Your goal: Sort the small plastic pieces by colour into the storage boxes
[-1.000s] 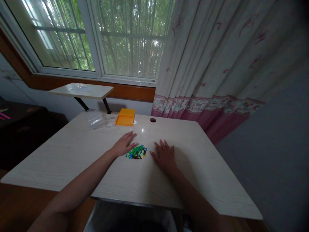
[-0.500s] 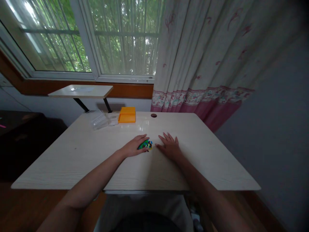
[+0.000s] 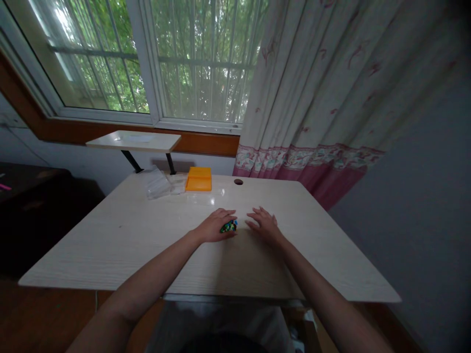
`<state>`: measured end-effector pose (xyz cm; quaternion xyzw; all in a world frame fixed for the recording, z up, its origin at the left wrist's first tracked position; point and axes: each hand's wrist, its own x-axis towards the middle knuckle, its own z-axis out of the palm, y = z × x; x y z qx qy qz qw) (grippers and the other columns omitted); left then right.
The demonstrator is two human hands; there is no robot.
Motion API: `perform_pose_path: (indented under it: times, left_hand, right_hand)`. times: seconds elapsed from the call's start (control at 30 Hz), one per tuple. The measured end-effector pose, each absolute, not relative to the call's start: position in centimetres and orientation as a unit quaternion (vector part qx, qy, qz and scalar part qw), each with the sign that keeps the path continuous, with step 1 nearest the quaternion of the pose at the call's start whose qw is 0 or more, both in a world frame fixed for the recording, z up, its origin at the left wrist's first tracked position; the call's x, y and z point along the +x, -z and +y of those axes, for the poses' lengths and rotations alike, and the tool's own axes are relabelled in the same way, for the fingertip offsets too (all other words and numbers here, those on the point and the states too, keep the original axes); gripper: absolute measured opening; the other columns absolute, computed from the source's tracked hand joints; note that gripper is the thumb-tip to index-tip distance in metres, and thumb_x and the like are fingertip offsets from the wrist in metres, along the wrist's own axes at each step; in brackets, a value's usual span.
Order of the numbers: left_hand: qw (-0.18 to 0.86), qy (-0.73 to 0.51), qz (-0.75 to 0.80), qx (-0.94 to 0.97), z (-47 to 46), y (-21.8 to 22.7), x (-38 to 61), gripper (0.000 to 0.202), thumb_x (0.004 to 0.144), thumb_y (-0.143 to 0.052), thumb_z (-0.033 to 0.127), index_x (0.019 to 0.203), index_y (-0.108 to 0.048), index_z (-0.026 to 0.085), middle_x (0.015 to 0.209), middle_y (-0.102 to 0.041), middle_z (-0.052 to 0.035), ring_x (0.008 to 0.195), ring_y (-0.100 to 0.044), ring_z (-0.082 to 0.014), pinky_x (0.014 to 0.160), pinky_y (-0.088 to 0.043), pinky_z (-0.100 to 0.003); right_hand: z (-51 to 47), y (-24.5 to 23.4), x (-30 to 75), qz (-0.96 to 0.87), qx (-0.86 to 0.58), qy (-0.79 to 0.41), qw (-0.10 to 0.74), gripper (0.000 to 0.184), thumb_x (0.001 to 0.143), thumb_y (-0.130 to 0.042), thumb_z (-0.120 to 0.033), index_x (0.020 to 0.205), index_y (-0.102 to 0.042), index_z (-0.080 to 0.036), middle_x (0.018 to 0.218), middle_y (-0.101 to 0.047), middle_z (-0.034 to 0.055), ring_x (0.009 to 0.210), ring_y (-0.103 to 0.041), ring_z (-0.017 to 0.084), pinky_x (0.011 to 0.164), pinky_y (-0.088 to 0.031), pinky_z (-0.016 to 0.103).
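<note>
A small heap of multicoloured pieces (image 3: 229, 226), green, blue, yellow and dark, lies on the white desk (image 3: 165, 220) near its middle. They are too small to tell their exact kind. My left hand (image 3: 218, 225) is cupped around the heap's left side, fingers beyond it and thumb on the near side, stretched and apart. The palm hides part of the heap. To the right, my right hand (image 3: 265, 226) hovers low over or rests on the desk, its fingers spread and bent a little. Nothing is in it, and a gap separates it from the heap.
An orange tray (image 3: 199, 179) stands at the desk's back edge. Left of it lie clear plastic packages (image 3: 158, 184), under a raised shelf (image 3: 136, 141) on black legs. Behind are a cable hole (image 3: 238, 182), a window and a long curtain (image 3: 305, 98).
My left hand has shifted slightly right and closes in more around the heap, which looks more compact. My right hand's fingers are a little more bent. The camera view has shifted slightly.
</note>
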<state>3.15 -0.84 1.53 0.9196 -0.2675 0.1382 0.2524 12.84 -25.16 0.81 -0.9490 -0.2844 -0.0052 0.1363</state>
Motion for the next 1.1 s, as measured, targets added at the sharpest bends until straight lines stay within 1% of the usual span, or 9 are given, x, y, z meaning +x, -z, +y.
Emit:
perform_pose_path:
  times: [0.07,0.2,0.3,0.5,0.7,0.87,0.97,1.03,1.1]
  left_hand:
    - [0.245,-0.130,-0.268,0.923,-0.9,-1.2,3.3,0.061,0.085,-0.061,0.056,0.136,-0.053,0.022,0.147,-0.045,-0.0131,0.132,-0.044,-0.0291,0.112,-0.034,-0.048]
    - [0.248,-0.095,-0.288,0.920,-0.8,-0.8,3.5,0.064,0.086,-0.060,0.054,0.141,-0.047,0.023,0.150,-0.042,-0.0114,0.138,-0.040,-0.0280,0.116,-0.029,-0.048]
    - [0.245,-0.076,-0.297,0.920,-0.8,-1.0,3.5,0.059,0.088,-0.059,0.050,0.140,-0.049,0.023,0.149,-0.044,-0.0107,0.140,-0.039,-0.0286,0.117,-0.028,-0.048]
    - [0.252,-0.062,-0.292,0.921,-0.6,-1.4,3.0,0.059,0.086,-0.061,0.049,0.137,-0.053,0.020,0.147,-0.046,-0.0125,0.139,-0.039,-0.0297,0.116,-0.032,-0.046]
    - [0.297,-0.058,-0.304,0.903,0.2,-1.4,2.6,0.057,0.083,-0.067,0.047,0.133,-0.056,0.021,0.145,-0.048,-0.0132,0.135,-0.043,-0.0296,0.113,-0.037,-0.044]
    - [0.330,-0.066,-0.284,0.898,0.8,-2.1,2.4,0.067,0.082,-0.068,0.049,0.140,-0.049,0.022,0.146,-0.045,-0.0138,0.133,-0.045,-0.0299,0.112,-0.039,-0.044]
    - [0.332,-0.124,-0.243,0.903,1.8,-2.8,2.7,0.049,0.091,-0.058,0.045,0.135,-0.053,0.023,0.141,-0.051,-0.0106,0.130,-0.047,-0.0265,0.111,-0.040,-0.043]
    - [0.321,-0.183,-0.191,0.909,3.0,-3.0,3.2,0.036,0.097,-0.048,0.038,0.128,-0.058,0.024,0.132,-0.058,-0.0081,0.126,-0.050,-0.0237,0.110,-0.040,-0.043]
    - [0.304,-0.257,-0.107,0.911,4.7,-2.9,3.7,0.030,0.098,-0.044,0.033,0.119,-0.062,0.022,0.122,-0.063,-0.0079,0.117,-0.054,-0.0226,0.107,-0.042,-0.043]
  right_hand:
    - [-24.8,-1.3,14.3,-0.320,-0.936,0.015,0.145,0.039,0.094,-0.051,-0.049,0.127,-0.061,-0.032,0.146,-0.048,0.0036,0.141,-0.033,0.027,0.112,-0.026,0.058]
    - [-22.3,-2.6,17.4,-0.462,-0.873,0.026,0.156,0.034,0.092,-0.053,-0.037,0.121,-0.067,-0.025,0.137,-0.057,0.0065,0.132,-0.045,0.023,0.111,-0.035,0.042]
    - [-19.1,-3.3,19.4,-0.506,-0.844,0.038,0.172,0.034,0.093,-0.050,-0.027,0.122,-0.066,-0.022,0.128,-0.063,0.0068,0.124,-0.052,0.021,0.108,-0.038,0.039]
    - [-13.1,-4.3,22.0,-0.558,-0.800,0.060,0.212,0.044,0.091,-0.045,-0.014,0.132,-0.058,-0.019,0.128,-0.060,0.0073,0.120,-0.052,0.018,0.107,-0.038,0.035]
    - [-9.6,-3.9,23.2,-0.563,-0.801,0.061,0.194,0.041,0.095,-0.047,-0.017,0.134,-0.056,-0.021,0.116,-0.060,0.0078,0.110,-0.053,0.019,0.101,-0.040,0.032]
    - [-8.1,-2.4,23.9,-0.568,-0.800,0.062,0.181,0.041,0.098,-0.050,-0.030,0.139,-0.051,-0.023,0.112,-0.058,0.0075,0.107,-0.053,0.019,0.099,-0.039,0.031]
    - [-7.7,-2.0,23.9,-0.566,-0.802,0.054,0.182,0.038,0.098,-0.050,-0.034,0.135,-0.056,-0.026,0.111,-0.057,0.0068,0.106,-0.053,0.020,0.097,-0.039,0.031]
    - [-7.5,-1.8,23.9,-0.567,-0.802,0.049,0.182,0.035,0.099,-0.049,-0.035,0.131,-0.060,-0.026,0.111,-0.057,0.0068,0.106,-0.053,0.020,0.096,-0.039,0.031]
    - [-7.6,-1.6,24.0,-0.561,-0.804,0.052,0.189,0.032,0.098,-0.050,-0.036,0.126,-0.063,-0.024,0.110,-0.058,0.0068,0.105,-0.053,0.020,0.095,-0.039,0.031]
